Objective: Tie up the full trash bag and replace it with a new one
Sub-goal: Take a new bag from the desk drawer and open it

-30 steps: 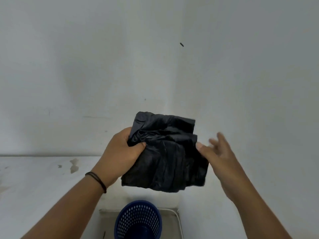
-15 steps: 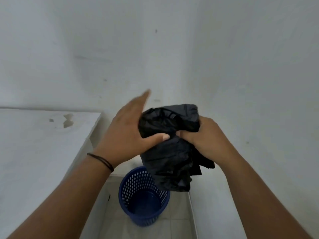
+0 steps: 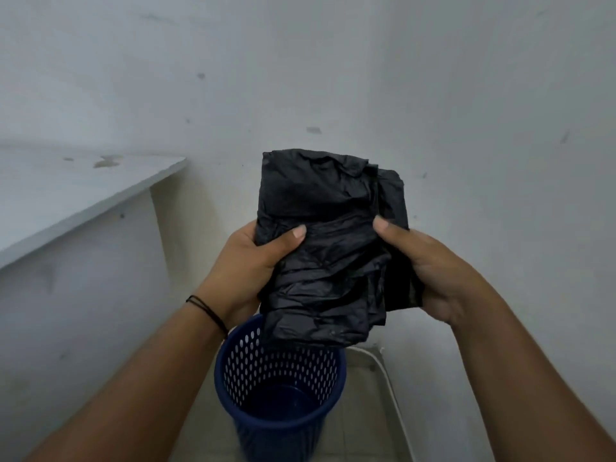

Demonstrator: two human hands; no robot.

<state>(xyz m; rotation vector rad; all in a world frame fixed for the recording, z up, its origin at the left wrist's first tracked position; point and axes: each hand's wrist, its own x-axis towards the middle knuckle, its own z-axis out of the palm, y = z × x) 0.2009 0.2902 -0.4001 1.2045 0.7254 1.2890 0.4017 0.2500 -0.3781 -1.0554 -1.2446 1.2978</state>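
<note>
A folded, crumpled black trash bag [image 3: 328,248] hangs in front of me, held between both hands. My left hand [image 3: 253,261] grips its left edge with the thumb on the front. My right hand [image 3: 430,265] grips the right edge, thumb pressed on the plastic. Directly below stands a blue perforated trash bin [image 3: 280,391] on the tiled floor, with no liner inside. The bag's lower edge hangs just above the bin's rim and hides part of it. No full bag is in view.
A white shelf or counter [image 3: 66,195] juts out at the left, its edge above the bin. White walls meet in a corner behind the bag. A white cord or pipe [image 3: 386,375] runs along the floor by the right wall.
The view has tilted down, so the bin shows fully. My left hand went from flat fingers to a grip on the bag's left edge. The hands moved apart and the bag spread wider.
</note>
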